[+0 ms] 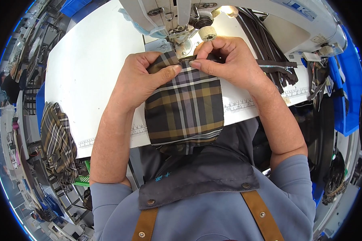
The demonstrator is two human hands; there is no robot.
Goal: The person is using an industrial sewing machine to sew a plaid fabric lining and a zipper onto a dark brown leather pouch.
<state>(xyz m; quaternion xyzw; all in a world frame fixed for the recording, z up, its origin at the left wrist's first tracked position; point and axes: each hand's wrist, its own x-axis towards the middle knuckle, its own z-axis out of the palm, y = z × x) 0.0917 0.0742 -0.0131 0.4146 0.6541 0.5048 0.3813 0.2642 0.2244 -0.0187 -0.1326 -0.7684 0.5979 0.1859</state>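
Note:
A plaid fabric piece [185, 108] in brown, black and white hangs over the table's near edge toward my lap. My left hand [142, 76] pinches its upper left part, where a fold of the cloth shows between thumb and fingers. At its top edge my right hand [225, 60] is closed, thumb and fingertips pressed on the cloth. A dark zipper [275, 66] runs out to the right from under that hand; whether its other end lies against the cloth is hidden. Just beyond my hands stands the sewing machine [179, 34], its needle area close to the cloth's top edge.
Several dark zippers [259, 36] lie right of the machine head. The white table [88, 80] carries a ruler strip [241, 106] along its near edge. More plaid cloth [54, 140] hangs at the left. Blue bins [346, 92] stand at the right.

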